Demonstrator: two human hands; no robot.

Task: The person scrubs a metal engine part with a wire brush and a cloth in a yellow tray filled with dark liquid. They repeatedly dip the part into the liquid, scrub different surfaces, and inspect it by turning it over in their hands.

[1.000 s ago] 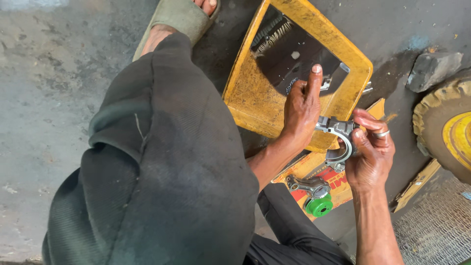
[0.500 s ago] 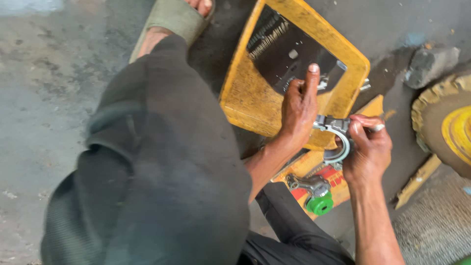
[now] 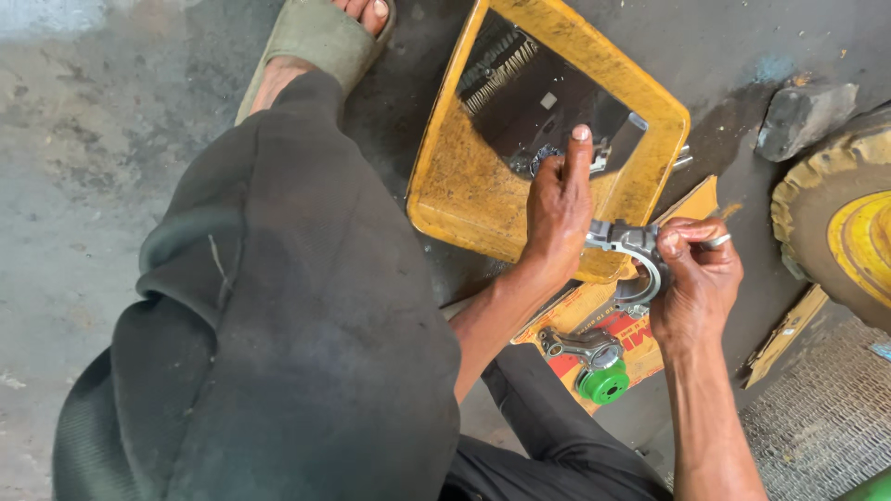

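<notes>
Gripped between left hand (image 3: 557,218) and right hand (image 3: 696,278), both closed firmly: curved metal bearing cap (image 3: 640,255), above yellow tray (image 3: 464,186).

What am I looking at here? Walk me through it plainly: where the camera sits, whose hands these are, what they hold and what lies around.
The camera sits on a person's head and looks down at their own hands, knee and sandalled foot; there is no machine. The left hand and the right hand together hold a curved grey metal part, shaped like a half ring. Behind the hands, a worn yellow tray rests on the dark concrete floor, with small metal pieces inside. Below the hands, a metal connecting rod and a green cap lie on a piece of cardboard. A yellow wheel shows at the right edge, with a grey stone beside it.
</notes>
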